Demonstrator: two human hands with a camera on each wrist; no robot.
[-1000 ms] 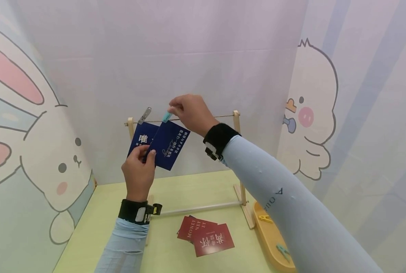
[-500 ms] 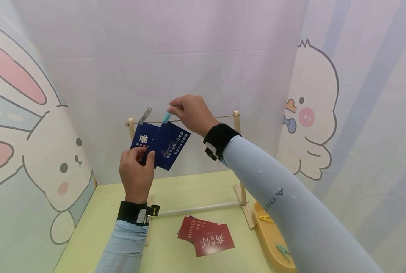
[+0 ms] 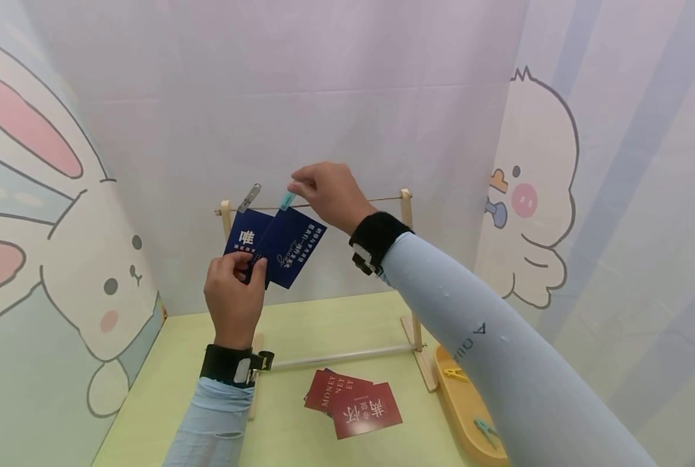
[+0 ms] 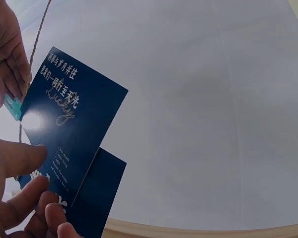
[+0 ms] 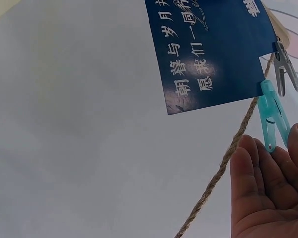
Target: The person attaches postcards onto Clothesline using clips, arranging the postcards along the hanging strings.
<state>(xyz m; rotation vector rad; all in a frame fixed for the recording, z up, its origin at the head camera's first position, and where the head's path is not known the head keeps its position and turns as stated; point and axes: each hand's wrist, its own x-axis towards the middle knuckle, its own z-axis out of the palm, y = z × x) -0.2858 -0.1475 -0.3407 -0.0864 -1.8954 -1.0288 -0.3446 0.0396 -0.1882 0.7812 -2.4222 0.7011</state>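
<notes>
While the card (image 3: 296, 248) leans, its length descends leftward.

A small curtained-off booth, in what kind of building I cannot tell: a plain pale curtain (image 3: 300, 97) backs a yellow-green table (image 3: 172, 370), flanked by sheets printed with a cartoon rabbit (image 3: 84, 279) and duckling (image 3: 540, 175). A twine-strung wooden stand (image 3: 406, 211), blue cards (image 3: 300, 246) and yellow tray (image 3: 466, 405) suggest a craft setup.
</notes>
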